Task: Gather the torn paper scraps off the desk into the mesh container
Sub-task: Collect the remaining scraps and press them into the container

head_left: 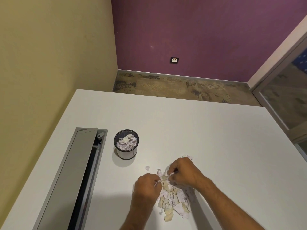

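Both the left hand (147, 185) and right hand (182, 171) pinch white torn paper scraps (174, 200) on the white counter (216, 138), right of the black round mesh container (126, 144).

The mesh container (126, 144) stands on the table (199, 130), left of the middle, with paper bits inside it. Just to its left a long cable slot (79, 176) runs along the table, its lid partly open. A pile of paper scraps (174, 198) lies on the table nearer the person, to the right of the container. The left hand (147, 185) and the right hand (184, 171) sit at the far end of the pile, pinching scraps between them. One small scrap (147, 168) lies apart, between pile and container. Beyond the table's far edge is the floor (174, 87).
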The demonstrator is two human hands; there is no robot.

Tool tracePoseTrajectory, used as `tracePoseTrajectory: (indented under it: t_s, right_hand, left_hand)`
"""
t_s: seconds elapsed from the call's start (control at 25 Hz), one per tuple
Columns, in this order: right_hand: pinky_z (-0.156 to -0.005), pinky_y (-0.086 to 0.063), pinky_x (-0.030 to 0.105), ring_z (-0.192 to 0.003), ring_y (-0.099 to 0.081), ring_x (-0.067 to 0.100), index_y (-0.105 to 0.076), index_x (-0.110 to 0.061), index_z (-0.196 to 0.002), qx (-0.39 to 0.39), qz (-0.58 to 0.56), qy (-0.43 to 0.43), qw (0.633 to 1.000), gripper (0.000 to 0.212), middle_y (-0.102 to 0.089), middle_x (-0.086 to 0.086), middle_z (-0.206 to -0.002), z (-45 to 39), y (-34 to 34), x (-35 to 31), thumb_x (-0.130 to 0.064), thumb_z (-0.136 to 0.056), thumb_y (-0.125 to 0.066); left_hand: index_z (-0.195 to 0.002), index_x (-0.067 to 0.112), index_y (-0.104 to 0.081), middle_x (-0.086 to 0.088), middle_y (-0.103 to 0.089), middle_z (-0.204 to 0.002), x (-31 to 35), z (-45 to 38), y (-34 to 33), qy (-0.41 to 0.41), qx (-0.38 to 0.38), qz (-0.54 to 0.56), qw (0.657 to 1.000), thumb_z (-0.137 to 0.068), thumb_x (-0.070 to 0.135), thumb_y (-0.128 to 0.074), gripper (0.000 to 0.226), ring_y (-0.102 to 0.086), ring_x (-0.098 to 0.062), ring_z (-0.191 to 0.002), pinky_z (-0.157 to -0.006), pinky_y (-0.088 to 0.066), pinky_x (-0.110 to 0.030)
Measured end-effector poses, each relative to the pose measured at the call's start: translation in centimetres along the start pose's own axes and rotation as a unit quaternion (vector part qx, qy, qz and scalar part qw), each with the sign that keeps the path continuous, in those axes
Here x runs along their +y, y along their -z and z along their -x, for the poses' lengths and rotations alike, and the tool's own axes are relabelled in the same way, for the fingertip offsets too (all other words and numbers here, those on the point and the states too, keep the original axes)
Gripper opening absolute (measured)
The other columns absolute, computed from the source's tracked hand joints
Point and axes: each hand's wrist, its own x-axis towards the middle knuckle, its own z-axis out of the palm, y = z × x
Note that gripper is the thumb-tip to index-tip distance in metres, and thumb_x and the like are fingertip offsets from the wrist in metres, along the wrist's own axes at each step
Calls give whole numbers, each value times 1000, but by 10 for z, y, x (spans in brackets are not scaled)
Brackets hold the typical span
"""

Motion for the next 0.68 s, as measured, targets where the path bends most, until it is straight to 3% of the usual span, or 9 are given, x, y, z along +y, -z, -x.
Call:
tracePoseTrajectory:
  t_s: [0.08, 0.2, 0.36, 0.52, 0.6, 0.68]
  right_hand:
    - [-63, -54, 19, -70, -67, 2, -78, -18, -78, 14, -43, -10, 999, 15, -75, -8, -79, 0, 6, -2, -9, -67, -83]
    - [-72, -60, 27, -76, -70, 4, -79, -20, -75, 51, -95, -17, 994, 18, -76, -8, -78, 0, 18, -8, -6, -64, -85]
    - [-74, -61, 35, -74, -73, 15, -79, -17, -74, 69, -214, -1, 974, 17, -76, -2, -74, -5, 40, -32, -9, -63, -89]
    - [-72, -60, 35, -70, -72, 26, -77, -4, -78, 76, -344, 43, 935, 15, -75, 14, -76, -18, 58, -78, -2, -65, -85]
    - [-68, -59, 31, -66, -69, 22, -76, -5, -77, 84, -354, 81, 928, 14, -74, 17, -75, -30, 59, -107, 1, -67, -84]
    - [-70, -60, 37, -64, -67, 20, -77, -10, -75, 97, -348, 109, 926, 15, -73, 16, -73, -47, 55, -131, 0, -66, -84]
  left_hand:
    - [-82, 25, -74, 8, -73, -76, 1, 2, 11, 16, 23, 50, 998, -70, 32, -62, 18, -65, -5, -71, -70, -54, -26]
    - [-76, 26, -73, 13, -70, -68, 0, 5, 25, 24, 49, 104, 993, -70, 27, -66, 9, -63, 0, -67, -64, -51, -22]
    - [-67, 20, -71, 9, -56, -50, -2, 14, 45, 53, 78, 140, 986, -73, 15, -70, 8, -52, 0, -52, -53, -35, -8]
    - [-69, 24, -75, 14, -60, -50, -2, 22, 60, 93, 115, 178, 973, -71, 14, -72, 11, -56, 2, -52, -52, -38, -8]
    - [-70, 21, -76, 10, -64, -53, 3, 23, 70, 96, 140, 204, 964, -71, 10, -74, 11, -58, -1, -52, -52, -40, -6]
    - [-71, 18, -77, 7, -66, -54, 8, 21, 83, 84, 165, 224, 957, -72, 7, -76, 11, -59, -2, -51, -52, -42, -7]
